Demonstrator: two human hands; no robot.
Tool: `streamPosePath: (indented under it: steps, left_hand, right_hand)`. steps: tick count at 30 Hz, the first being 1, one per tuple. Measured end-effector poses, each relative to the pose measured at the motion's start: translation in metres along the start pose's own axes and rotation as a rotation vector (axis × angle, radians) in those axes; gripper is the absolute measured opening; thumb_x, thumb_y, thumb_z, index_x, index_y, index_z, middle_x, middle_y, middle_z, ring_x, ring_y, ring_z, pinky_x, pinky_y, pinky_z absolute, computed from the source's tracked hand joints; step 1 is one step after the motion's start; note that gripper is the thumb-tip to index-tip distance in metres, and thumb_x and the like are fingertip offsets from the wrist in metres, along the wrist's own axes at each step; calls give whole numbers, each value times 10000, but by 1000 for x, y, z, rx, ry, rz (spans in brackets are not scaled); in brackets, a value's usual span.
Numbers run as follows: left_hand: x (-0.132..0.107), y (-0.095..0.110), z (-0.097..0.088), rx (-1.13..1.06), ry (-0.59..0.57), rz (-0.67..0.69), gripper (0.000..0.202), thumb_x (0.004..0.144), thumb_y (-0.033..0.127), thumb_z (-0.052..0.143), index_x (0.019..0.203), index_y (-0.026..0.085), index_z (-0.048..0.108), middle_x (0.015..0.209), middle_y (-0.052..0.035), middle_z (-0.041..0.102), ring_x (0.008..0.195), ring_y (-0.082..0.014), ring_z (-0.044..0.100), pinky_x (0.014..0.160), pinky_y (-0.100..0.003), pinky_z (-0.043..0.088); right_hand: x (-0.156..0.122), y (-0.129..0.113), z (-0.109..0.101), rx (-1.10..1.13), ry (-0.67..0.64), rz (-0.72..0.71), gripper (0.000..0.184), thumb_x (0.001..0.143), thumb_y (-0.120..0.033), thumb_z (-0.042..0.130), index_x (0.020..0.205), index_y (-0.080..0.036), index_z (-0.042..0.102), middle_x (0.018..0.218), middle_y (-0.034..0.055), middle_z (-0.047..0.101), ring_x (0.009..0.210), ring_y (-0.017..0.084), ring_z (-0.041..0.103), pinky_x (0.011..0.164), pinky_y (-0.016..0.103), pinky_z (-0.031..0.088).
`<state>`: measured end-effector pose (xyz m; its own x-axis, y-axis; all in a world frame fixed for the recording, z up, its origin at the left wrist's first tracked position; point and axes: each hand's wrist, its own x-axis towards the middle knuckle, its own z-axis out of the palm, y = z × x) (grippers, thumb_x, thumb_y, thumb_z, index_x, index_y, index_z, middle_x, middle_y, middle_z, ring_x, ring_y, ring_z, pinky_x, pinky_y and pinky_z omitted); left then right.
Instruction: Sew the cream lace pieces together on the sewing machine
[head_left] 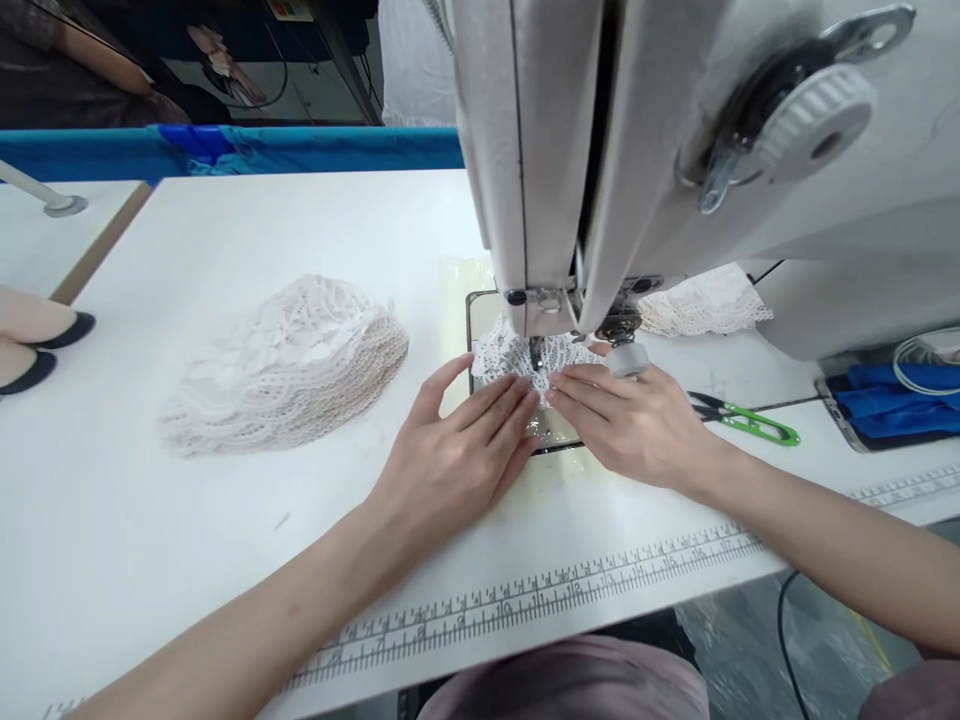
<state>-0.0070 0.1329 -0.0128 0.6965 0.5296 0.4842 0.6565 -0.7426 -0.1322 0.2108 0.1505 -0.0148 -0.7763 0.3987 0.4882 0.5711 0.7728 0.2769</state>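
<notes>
A small piece of white lace [496,352] lies under the presser foot [535,352] of a white sewing machine [555,130]. My left hand [454,455] rests at its near left side, fingers stretched out on the lace and thumb apart. From the right, my right hand [637,425] lays its extended fingers on the lace close to the foot. The fingertips of both hands nearly meet just in front of the needle area. Part of the lace is hidden by the hands and machine head. A metal plate [555,435] shows beneath the fingers.
A stack of white lace pieces [300,365] lies at left; more lace [705,302] sits behind the machine head. Green thread snips [757,425] and a phone-like device [840,415] under blue cloth [892,400] lie right. A ruler strip [525,600] runs along the table's front edge.
</notes>
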Motion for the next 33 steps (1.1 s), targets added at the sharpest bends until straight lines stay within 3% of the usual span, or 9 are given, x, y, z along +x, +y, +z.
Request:
streamPosePath:
  steps: [7,12,17,23,33]
  left_hand:
    - [-2,2,-3,6,-1,-3,266,925,222,554,1150,107,636,1117,-109,717,1047,-211,676,1151,-473,311]
    - [1,-3,0,7,-2,-2,289,932,251,545,1170,109,626,1128,-114,711,1050,-225,676,1134,-497,318]
    - [3,-5,3,19,-22,-35,317,938,287,537,1189,109,610,1170,-127,688,1089,-251,659,1102,-532,336]
    - [3,-5,2,13,-31,-52,295,943,293,526,1191,157,611,1179,-105,687,1101,-244,654,1079,-539,369]
    - [5,-8,5,-2,-34,-71,322,959,306,499,1218,144,599,1180,-117,685,1115,-254,647,1092,-561,349]
  right_hand:
    - [-1,-3,-3,37,9,-3,266,901,-36,472,1027,-89,700,1053,98,736,948,176,666,972,394,476]
    - [1,-1,-3,-14,-38,21,330,912,-23,413,1049,-123,696,1058,46,737,889,158,654,1015,384,448]
    - [4,0,-1,-47,-39,42,322,920,-32,404,1042,-106,693,995,47,746,832,152,634,1010,369,443]
    - [4,2,2,-38,-57,55,322,919,-27,403,1055,-111,683,1038,54,739,914,170,639,975,385,467]
    - [6,2,3,0,-108,103,338,917,-20,389,1083,-112,668,1104,95,719,998,194,636,972,431,473]
